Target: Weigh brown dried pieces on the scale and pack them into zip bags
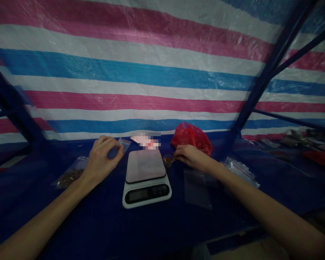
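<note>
White plastic scale (146, 168): set on blue counter (97, 224) between left hand (104, 157) and right hand (188, 155), long axis running outward, away from the forearms. Small round cup (168, 164) with brown pieces (168, 159): immediately left of the right fingertips, between these and the scale; right hand clearly nearer, left hand across the scale. Right hand: fingers bunched, nearly closed, tips at the cup's rim; cannot tell contact or hold. Left hand: thumb and forefinger curved into a loop, tips at a small clear zip bag (125, 143); cannot confirm a pinch. Beyond the right hand: red plastic bag (191, 139). On the near side of the right hand: flat clear bag (197, 189). Right of the right wrist: stacked clear bags (241, 171). Left of the left wrist: filled clear bag (70, 175). Beyond the scale: pale pink item (147, 141), pixelated. Writing: no legible brand or label; display (138, 195) dark, without readable digits.
</note>
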`<state>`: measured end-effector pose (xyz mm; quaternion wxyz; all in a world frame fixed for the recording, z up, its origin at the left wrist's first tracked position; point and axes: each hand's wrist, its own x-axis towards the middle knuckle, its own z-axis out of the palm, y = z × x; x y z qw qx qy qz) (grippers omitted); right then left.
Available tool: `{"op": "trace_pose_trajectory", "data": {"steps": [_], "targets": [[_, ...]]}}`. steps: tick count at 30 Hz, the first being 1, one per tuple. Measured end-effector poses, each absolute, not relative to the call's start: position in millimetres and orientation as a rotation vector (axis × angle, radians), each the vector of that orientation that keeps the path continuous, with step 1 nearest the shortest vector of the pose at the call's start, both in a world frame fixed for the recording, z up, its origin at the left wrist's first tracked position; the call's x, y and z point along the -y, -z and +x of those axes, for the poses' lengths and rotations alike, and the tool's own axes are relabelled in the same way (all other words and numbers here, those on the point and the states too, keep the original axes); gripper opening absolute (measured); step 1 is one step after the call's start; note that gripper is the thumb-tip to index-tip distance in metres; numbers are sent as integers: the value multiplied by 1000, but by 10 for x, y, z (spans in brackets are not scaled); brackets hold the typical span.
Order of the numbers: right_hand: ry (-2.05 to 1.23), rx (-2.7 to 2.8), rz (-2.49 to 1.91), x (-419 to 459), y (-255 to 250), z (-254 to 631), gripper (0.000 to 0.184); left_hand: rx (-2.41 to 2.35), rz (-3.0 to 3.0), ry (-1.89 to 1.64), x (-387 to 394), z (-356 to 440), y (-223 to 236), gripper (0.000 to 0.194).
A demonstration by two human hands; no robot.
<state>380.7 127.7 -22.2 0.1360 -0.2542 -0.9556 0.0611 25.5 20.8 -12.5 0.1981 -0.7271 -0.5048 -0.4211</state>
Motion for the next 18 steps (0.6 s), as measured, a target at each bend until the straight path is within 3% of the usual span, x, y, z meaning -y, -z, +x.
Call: {"op": "trace_pose_trajectory", "data": {"steps": [5,10,18], "targets": [[-324,2541,-789,-1303,-35,3765,14,1411,-1908,1107,-330,123,22,19],[-509,2544,-582,-1187,-336,3635,10,1397,-1998,768,-545,43,-21,18],[-477,2707,-483,-1138,-243,3564,11,1368,-1981,626,-465,-95,135,18]]}}
